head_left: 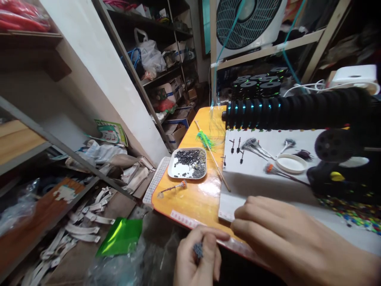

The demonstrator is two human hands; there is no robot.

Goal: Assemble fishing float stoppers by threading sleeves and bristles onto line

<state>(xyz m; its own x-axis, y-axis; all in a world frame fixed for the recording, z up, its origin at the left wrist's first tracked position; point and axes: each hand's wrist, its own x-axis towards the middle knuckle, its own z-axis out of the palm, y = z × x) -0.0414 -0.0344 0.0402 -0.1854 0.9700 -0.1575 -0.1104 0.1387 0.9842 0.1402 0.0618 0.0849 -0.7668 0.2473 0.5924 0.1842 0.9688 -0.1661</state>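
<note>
My left hand (198, 256) is closed at the table's front edge. Between its thumb and curled fingers shows a bundle of thin dark grey pieces (198, 251); their exact kind is too small to make out. Just to the right, my right hand (276, 234) reaches across with its back turned up. Its fingers are bent and pressed together, their tips hidden, close to the left index finger. Beyond the left hand stands a white tray (170, 171) of small black and grey parts. A thin stick with an orange and grey tip (183, 184) lies in front of it.
A wooden stick with green tinsel (205, 139) lies on the yellow table (190, 202). Black spools on a shaft (262, 113) span the right side, above a white dish (291, 163) and several tufted sticks. Shelves, a fan (247, 24) and green film (120, 236) surround the table.
</note>
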